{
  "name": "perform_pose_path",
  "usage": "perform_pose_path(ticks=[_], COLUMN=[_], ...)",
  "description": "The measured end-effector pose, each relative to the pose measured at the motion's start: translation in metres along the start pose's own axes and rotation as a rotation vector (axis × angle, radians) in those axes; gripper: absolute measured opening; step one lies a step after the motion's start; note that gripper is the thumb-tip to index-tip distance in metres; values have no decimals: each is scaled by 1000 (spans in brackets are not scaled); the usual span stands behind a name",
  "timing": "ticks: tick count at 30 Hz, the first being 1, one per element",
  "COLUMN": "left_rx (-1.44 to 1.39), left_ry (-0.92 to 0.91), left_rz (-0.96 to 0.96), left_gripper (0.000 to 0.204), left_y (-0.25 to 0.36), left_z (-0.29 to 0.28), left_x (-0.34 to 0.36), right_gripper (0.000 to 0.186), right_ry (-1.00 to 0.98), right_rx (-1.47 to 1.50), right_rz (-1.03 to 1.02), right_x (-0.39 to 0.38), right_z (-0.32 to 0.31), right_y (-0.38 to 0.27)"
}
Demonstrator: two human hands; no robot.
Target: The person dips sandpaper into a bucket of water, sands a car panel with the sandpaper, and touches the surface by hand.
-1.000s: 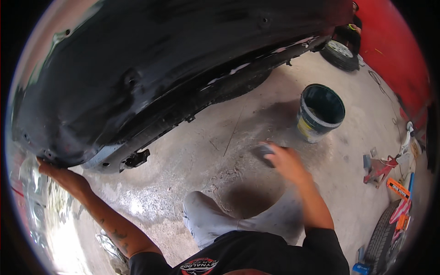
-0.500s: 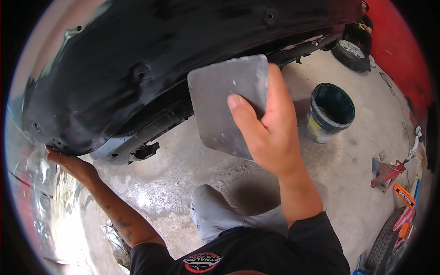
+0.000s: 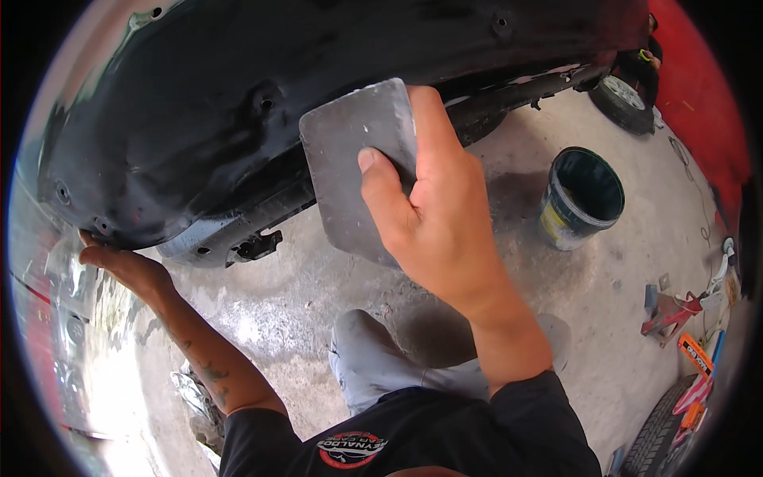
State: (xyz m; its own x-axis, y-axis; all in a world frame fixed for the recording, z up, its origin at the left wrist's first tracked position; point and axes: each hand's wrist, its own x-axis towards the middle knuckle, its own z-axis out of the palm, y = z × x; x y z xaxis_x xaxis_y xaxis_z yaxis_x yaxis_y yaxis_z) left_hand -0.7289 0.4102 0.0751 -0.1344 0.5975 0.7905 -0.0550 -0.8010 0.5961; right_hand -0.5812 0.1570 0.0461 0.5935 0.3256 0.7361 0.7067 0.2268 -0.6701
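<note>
In my right hand (image 3: 445, 215) is a flat grey rectangular pad (image 3: 350, 179) with rounded corners and light specks. My thumb presses on its near face, and the other fingers are hidden behind it. The pad is tilted in front of a large black car body panel (image 3: 183, 135); whether it touches the panel I cannot tell. Out to the left, my left hand (image 3: 127, 266) holds the lower left corner of that panel, its fingers partly hidden at the edge. The panel looks smooth and shiny, with several round holes.
A dark bucket (image 3: 584, 199) stands on the concrete floor (image 3: 524, 294) to the right. Beyond it are a wheel (image 3: 624, 103) and a person (image 3: 648, 67). A red jack stand (image 3: 671, 314) and a tyre (image 3: 656, 429) are at the right edge. Crumpled plastic (image 3: 195, 405) lies at lower left.
My right hand has moved left and slightly up with the pad, which is turned more edge-on. My left hand stays at the panel's corner. The view has shifted slightly.
</note>
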Motion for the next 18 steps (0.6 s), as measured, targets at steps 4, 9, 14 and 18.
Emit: perform_pose_path(ticks=[4, 9, 14, 18], left_rx=[-12, 36, 271, 296], left_ry=[-66, 0, 85, 118], left_rz=[54, -9, 33, 7], left_gripper=[97, 84, 62, 65], left_y=[-1, -36, -39, -26], left_z=[-4, -14, -22, -2], left_x=[0, 18, 19, 5], right_gripper=[22, 27, 28, 40], right_ry=[109, -200, -25, 134], right_rx=[83, 86, 178, 140], right_rz=[26, 113, 129, 472], right_x=[2, -6, -40, -121], right_z=[-12, -12, -80, -178], right_y=[10, 3, 89, 86])
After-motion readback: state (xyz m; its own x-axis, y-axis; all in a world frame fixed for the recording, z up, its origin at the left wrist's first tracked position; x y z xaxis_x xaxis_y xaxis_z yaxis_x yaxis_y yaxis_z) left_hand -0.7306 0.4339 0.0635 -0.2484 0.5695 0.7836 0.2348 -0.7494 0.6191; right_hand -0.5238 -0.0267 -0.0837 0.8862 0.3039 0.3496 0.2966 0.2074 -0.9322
